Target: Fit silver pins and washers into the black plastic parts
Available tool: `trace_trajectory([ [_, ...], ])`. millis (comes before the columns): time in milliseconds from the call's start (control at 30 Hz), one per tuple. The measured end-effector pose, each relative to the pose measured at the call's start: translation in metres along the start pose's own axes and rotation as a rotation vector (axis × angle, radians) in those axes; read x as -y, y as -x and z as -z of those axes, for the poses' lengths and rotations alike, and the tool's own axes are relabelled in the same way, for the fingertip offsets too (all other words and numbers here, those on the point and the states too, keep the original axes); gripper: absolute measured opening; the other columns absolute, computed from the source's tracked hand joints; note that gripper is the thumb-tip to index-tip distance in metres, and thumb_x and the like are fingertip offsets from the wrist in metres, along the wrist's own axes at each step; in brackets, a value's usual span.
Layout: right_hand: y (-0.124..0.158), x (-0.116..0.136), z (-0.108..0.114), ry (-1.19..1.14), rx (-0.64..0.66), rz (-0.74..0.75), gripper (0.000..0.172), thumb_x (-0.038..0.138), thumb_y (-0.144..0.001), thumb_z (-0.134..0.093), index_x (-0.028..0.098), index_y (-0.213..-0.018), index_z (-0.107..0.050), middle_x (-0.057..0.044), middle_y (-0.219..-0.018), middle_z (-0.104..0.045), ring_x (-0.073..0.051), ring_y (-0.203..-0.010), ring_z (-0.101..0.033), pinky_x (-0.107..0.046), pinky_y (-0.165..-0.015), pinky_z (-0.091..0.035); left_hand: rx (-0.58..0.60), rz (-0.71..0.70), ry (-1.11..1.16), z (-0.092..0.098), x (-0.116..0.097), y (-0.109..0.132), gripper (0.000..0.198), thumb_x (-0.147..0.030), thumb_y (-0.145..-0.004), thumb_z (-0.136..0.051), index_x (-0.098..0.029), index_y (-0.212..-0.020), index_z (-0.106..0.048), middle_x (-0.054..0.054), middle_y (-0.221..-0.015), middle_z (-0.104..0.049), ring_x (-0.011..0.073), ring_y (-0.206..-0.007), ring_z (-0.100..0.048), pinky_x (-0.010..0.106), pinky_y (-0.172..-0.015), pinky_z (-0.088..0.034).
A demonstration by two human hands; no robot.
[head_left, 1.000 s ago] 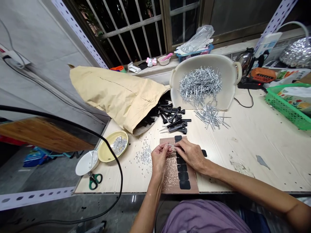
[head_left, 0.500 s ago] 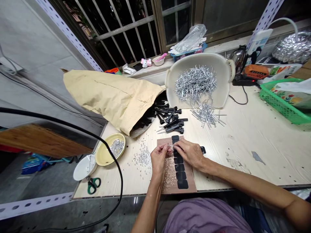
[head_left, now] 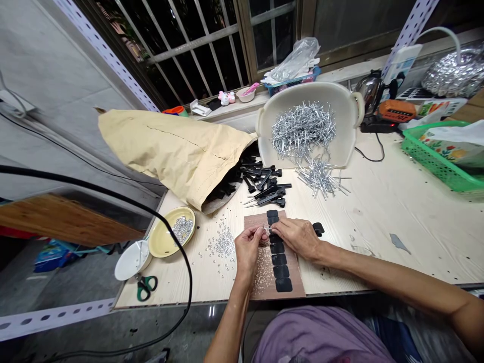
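My left hand (head_left: pixel 248 247) is closed in a pinch over the brown board (head_left: pixel 264 282), near its upper part. Facing it, my right hand (head_left: pixel 298 236) is closed too, fingertips almost touching the left ones. A thin metal pin (head_left: pixel 266 228) shows between the two sets of fingertips. Beneath the hands, a column of black rounded pieces (head_left: pixel 281 271) runs down the board, partly hidden by my right hand. Small pale bits are scattered on the board. Clear little beads (head_left: pixel 224 244) lie left of it, and another black piece (head_left: pixel 318 229) is beyond my right hand.
A white basin (head_left: pixel 344 146) of metal pins leans at the back, pins spilling out. Black plastic parts (head_left: pixel 264 181) spill from a paper sack (head_left: pixel 170 146). At left are a yellow bowl (head_left: pixel 157 242), white bowl (head_left: pixel 123 264) and scissors (head_left: pixel 145 288). A green basket (head_left: pixel 434 156) stands right.
My right hand has shifted slightly, its fingers now closer over the pin. The pin shows less clearly between the fingertips. My left hand has hardly moved.
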State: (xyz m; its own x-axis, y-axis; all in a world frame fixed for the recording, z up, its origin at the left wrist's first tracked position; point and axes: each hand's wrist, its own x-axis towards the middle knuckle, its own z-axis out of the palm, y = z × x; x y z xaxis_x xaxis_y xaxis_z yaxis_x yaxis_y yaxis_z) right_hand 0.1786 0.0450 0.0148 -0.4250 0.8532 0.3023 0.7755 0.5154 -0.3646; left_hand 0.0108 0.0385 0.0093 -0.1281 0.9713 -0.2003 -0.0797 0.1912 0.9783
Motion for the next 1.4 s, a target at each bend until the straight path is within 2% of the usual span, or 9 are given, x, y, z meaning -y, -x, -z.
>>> trace_trajectory([
  [233,-0.002,-0.008,0.002,-0.156,0.04,-0.011,0.024,0.033,-0.096,-0.039,0.02,-0.092,-0.059,0.0,-0.086,-0.063,-0.011,-0.072,-0.056,-0.022,-0.059,-0.034,0.037,0.099,0.096,0.0,0.0,-0.002,0.033,-0.033,-0.064,-0.076,-0.008,-0.085,-0.069,0.003,-0.063,-0.065,0.0091,-0.055,-0.058,0.021,-0.057,-0.049],
  [467,-0.004,-0.002,0.005,0.27,-0.219,0.246,0.019,0.017,-0.092,-0.046,0.02,-0.082,-0.063,-0.001,-0.073,-0.059,-0.015,-0.071,-0.047,-0.029,-0.062,-0.026,0.101,0.284,0.319,0.001,-0.008,-0.002,0.035,-0.029,-0.055,-0.083,-0.008,-0.079,-0.068,0.003,-0.066,-0.065,0.0061,-0.053,-0.057,0.018,-0.057,-0.052],
  [600,-0.008,-0.002,0.011,0.328,-0.269,0.331,0.02,0.016,-0.092,-0.046,0.02,-0.084,-0.063,-0.002,-0.075,-0.06,-0.015,-0.071,-0.044,-0.031,-0.063,-0.025,0.127,0.357,0.388,0.005,-0.006,-0.004,0.031,-0.025,-0.054,-0.084,-0.008,-0.075,-0.068,0.003,-0.066,-0.065,0.0053,-0.053,-0.056,0.017,-0.056,-0.052],
  [700,-0.009,-0.005,0.011,0.316,-0.241,0.37,0.021,0.016,-0.093,-0.044,0.019,-0.084,-0.063,-0.002,-0.076,-0.06,-0.015,-0.072,-0.045,-0.03,-0.063,-0.026,0.151,0.425,0.435,0.007,-0.005,-0.005,0.029,-0.021,-0.052,-0.085,-0.008,-0.071,-0.067,0.002,-0.066,-0.064,0.0045,-0.053,-0.055,0.015,-0.056,-0.052],
  [800,-0.009,-0.008,0.009,0.209,-0.156,0.292,0.021,0.019,-0.093,-0.043,0.019,-0.083,-0.062,-0.002,-0.076,-0.059,-0.014,-0.075,-0.048,-0.028,-0.063,-0.028,0.141,0.383,0.389,0.006,-0.006,-0.003,0.029,-0.024,-0.055,-0.083,-0.008,-0.072,-0.066,0.002,-0.066,-0.064,0.005,-0.053,-0.056,0.016,-0.058,-0.052],
  [967,-0.012,-0.008,0.012,-0.147,0.032,0.034,0.021,0.032,-0.094,-0.044,0.02,-0.091,-0.061,-0.001,-0.085,-0.061,-0.012,-0.074,-0.053,-0.023,-0.059,-0.032,0.034,0.093,0.15,-0.001,-0.007,0.001,0.028,-0.032,-0.062,-0.077,-0.009,-0.074,-0.067,0.001,-0.059,-0.062,0.0064,-0.05,-0.055,0.018,-0.053,-0.047],
  [1033,-0.011,-0.008,0.013,-0.147,0.036,0.037,0.021,0.032,-0.094,-0.044,0.02,-0.09,-0.061,-0.002,-0.086,-0.061,-0.012,-0.075,-0.054,-0.023,-0.06,-0.033,0.038,0.102,0.13,-0.001,-0.008,0.002,0.03,-0.035,-0.061,-0.078,-0.009,-0.072,-0.067,0.001,-0.058,-0.061,0.0064,-0.049,-0.053,0.018,-0.051,-0.046],
  [1200,-0.009,-0.007,0.01,0.068,-0.067,0.199,0.025,0.024,-0.094,-0.041,0.019,-0.083,-0.063,-0.005,-0.082,-0.061,-0.016,-0.081,-0.051,-0.029,-0.068,-0.032,0.12,0.299,0.262,0.004,-0.01,0.0,0.034,-0.033,-0.054,-0.082,-0.008,-0.072,-0.067,0.001,-0.062,-0.062,0.0052,-0.05,-0.053,0.019,-0.054,-0.049],
  [1400,-0.013,-0.006,0.011,-0.196,0.072,-0.029,0.022,0.034,-0.093,-0.044,0.019,-0.09,-0.061,-0.002,-0.086,-0.062,-0.013,-0.077,-0.054,-0.024,-0.061,-0.034,0.082,0.195,0.297,0.001,-0.009,0.001,0.032,-0.029,-0.057,-0.081,-0.01,-0.079,-0.067,0.0,-0.065,-0.061,0.0055,-0.056,-0.055,0.019,-0.06,-0.051],
])
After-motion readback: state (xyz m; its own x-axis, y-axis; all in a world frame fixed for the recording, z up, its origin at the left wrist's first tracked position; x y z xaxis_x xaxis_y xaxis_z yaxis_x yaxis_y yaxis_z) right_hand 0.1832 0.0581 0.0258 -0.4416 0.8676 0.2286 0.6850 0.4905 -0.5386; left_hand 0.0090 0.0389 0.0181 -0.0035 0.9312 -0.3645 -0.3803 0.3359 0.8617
